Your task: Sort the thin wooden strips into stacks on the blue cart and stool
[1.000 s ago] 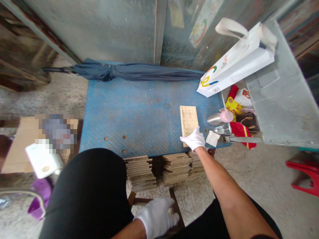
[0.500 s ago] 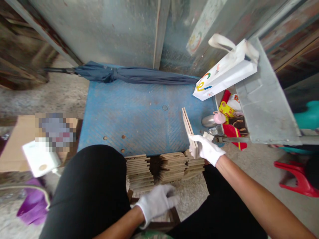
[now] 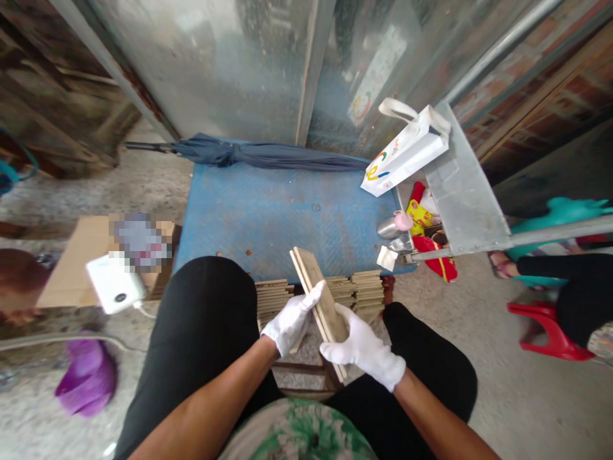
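Note:
A couple of thin, flat wooden slats (image 3: 311, 265), laid face to face, stand tilted between my knees. My left hand (image 3: 291, 321), in a white glove, is closed on their left side with the thumb over the edge. Lower down, my right hand (image 3: 364, 348), gloved alike, grips them from the right. Behind the held slats, stacks of similar slats (image 3: 368, 287) sit below the near edge of the blue board (image 3: 253, 211). Part of the stacks is hidden by my hands and the slats.
A folded umbrella (image 3: 287, 156) lies along the board's back edge. At right stand a white paper bag (image 3: 407, 153), a metal bin (image 3: 467, 185) and a silver flask (image 3: 387, 228). A white device (image 3: 112, 284) rests on cardboard at left. Another person's leg (image 3: 546, 267) shows near a red stool (image 3: 550, 335).
My right hand has brought the slats from the board's right front edge toward my body. My left hand has risen and taken hold of them too.

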Motion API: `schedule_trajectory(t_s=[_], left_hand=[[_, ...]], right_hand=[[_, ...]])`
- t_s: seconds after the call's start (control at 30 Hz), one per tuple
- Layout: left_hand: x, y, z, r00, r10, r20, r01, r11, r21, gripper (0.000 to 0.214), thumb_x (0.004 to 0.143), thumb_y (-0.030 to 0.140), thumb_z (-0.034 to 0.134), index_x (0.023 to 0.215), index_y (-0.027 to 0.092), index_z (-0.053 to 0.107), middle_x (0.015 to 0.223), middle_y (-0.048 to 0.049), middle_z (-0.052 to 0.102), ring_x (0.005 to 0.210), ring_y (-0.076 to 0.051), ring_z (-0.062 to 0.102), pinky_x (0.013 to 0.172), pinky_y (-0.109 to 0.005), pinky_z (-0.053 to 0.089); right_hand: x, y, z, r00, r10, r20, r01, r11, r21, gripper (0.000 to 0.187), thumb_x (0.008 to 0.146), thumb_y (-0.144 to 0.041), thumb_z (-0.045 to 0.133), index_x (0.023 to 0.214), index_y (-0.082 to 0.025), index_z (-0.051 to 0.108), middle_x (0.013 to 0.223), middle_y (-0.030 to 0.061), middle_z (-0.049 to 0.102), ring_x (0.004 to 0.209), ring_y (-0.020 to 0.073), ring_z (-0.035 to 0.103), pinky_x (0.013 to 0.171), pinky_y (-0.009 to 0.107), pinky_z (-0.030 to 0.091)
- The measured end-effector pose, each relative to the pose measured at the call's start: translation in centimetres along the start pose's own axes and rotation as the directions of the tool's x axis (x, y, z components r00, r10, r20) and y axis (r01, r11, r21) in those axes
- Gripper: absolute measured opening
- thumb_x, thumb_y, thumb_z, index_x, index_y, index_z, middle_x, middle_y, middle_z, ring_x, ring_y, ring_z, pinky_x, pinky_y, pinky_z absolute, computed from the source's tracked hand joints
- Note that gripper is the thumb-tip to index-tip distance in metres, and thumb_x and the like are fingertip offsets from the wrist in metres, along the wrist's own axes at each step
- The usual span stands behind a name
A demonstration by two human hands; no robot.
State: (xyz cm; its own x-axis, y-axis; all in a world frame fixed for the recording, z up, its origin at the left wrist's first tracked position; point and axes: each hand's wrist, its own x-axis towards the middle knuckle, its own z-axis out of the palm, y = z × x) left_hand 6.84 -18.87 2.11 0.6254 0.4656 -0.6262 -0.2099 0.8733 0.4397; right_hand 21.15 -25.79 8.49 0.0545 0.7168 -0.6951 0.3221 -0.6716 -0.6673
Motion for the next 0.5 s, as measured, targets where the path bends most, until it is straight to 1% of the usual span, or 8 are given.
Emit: schedule_trajectory(t_s=[0.07, 0.1, 0.17, 0.2, 0.27, 0.33, 0.43, 0.5], left_hand=[[-0.2, -0.6, -0.3, 0.998, 0.058, -0.033, -0.058, 0.998, 0.012, 0.064, 0.071, 0.056, 0.073, 0.115, 0.01, 0.064, 0.105, -0.0135, 0.072, 0.101, -0.03, 0.066, 0.096, -0.041, 0.05], [-0.4, -0.9, -0.4, 0.996, 0.078, -0.04, -0.077, 0.997, 0.016, 0.065, 0.068, 0.053, 0.077, 0.114, 0.009, 0.065, 0.105, -0.0139, 0.072, 0.103, -0.031, 0.066, 0.097, -0.042, 0.05], [-0.6, -1.4, -0.4, 0.994, 0.102, -0.051, -0.101, 0.995, 0.012, 0.066, 0.062, 0.047, 0.082, 0.112, 0.007, 0.064, 0.105, -0.016, 0.072, 0.105, -0.033, 0.065, 0.096, -0.044, 0.05], [-0.8, -1.5, -0.2, 0.992, 0.11, -0.055, -0.11, 0.994, 0.006, 0.067, 0.06, 0.045, 0.083, 0.111, 0.007, 0.064, 0.105, -0.017, 0.071, 0.105, -0.034, 0.065, 0.095, -0.045, 0.051], [-1.1, -1.6, 0.1, 0.99, 0.129, -0.059, -0.129, 0.992, 0.003, 0.066, 0.059, 0.044, 0.084, 0.11, 0.007, 0.064, 0.107, -0.0178, 0.071, 0.105, -0.034, 0.065, 0.095, -0.046, 0.051], [-1.4, -1.5, 0.4, 0.987, 0.153, -0.048, -0.151, 0.987, 0.045, 0.066, 0.058, 0.045, 0.085, 0.109, 0.008, 0.065, 0.11, -0.0173, 0.07, 0.105, -0.033, 0.065, 0.096, -0.045, 0.051], [-1.7, -1.4, 0.7, 0.975, 0.22, -0.014, -0.215, 0.962, 0.166, 0.064, 0.059, 0.05, 0.083, 0.106, 0.009, 0.067, 0.11, -0.0157, 0.071, 0.107, -0.032, 0.064, 0.1, -0.044, 0.048], [-1.6, -1.6, 0.6, 0.963, 0.269, 0.018, -0.264, 0.929, 0.257, 0.062, 0.058, 0.051, 0.082, 0.102, 0.01, 0.068, 0.106, -0.0139, 0.072, 0.11, -0.032, 0.063, 0.104, -0.042, 0.045]], right_hand=[[-0.7, 0.2, 0.8, 0.994, 0.002, -0.105, -0.027, 0.972, -0.235, 0.088, 0.056, -0.041, 0.08, 0.135, -0.021, 0.047, 0.122, 0.0099, 0.062, 0.113, 0.0289, 0.059, 0.097, 0.041, 0.047], [-1.0, 0.3, 1.2, 0.989, 0.002, -0.147, -0.049, 0.946, -0.321, 0.09, 0.055, -0.043, 0.081, 0.136, -0.021, 0.046, 0.125, 0.0113, 0.06, 0.116, 0.0304, 0.058, 0.097, 0.041, 0.047], [-1.5, 0.5, 2.0, 0.978, -0.006, -0.208, -0.086, 0.9, -0.428, 0.099, 0.054, -0.046, 0.081, 0.14, -0.019, 0.042, 0.131, 0.0146, 0.055, 0.12, 0.0323, 0.055, 0.099, 0.041, 0.045], [-1.7, 0.7, 2.3, 0.972, -0.019, -0.233, -0.093, 0.884, -0.459, 0.105, 0.053, -0.047, 0.081, 0.144, -0.016, 0.037, 0.135, 0.0164, 0.052, 0.123, 0.0329, 0.052, 0.101, 0.042, 0.044], [-1.7, 1.4, 2.8, 0.962, -0.065, -0.267, -0.08, 0.864, -0.497, 0.118, 0.052, -0.047, 0.082, 0.149, -0.011, 0.026, 0.141, 0.0195, 0.044, 0.129, 0.0329, 0.047, 0.105, 0.041, 0.041], [-1.6, 1.9, 2.9, 0.955, -0.11, -0.275, -0.047, 0.86, -0.508, 0.121, 0.054, -0.046, 0.081, 0.151, -0.009, 0.019, 0.147, 0.0205, 0.037, 0.134, 0.0317, 0.041, 0.109, 0.041, 0.037], [-1.9, 1.7, 2.3, 0.934, -0.106, -0.341, -0.065, 0.889, -0.453, 0.115, 0.061, -0.049, 0.078, 0.152, -0.014, 0.019, 0.149, 0.018, 0.036, 0.135, 0.0299, 0.041, 0.109, 0.04, 0.037], [-2.3, 1.1, 1.6, 0.898, -0.092, -0.43, -0.094, 0.914, -0.394, 0.115, 0.064, -0.053, 0.076, 0.153, -0.016, 0.015, 0.149, 0.0176, 0.037, 0.135, 0.03, 0.041, 0.109, 0.042, 0.038]])
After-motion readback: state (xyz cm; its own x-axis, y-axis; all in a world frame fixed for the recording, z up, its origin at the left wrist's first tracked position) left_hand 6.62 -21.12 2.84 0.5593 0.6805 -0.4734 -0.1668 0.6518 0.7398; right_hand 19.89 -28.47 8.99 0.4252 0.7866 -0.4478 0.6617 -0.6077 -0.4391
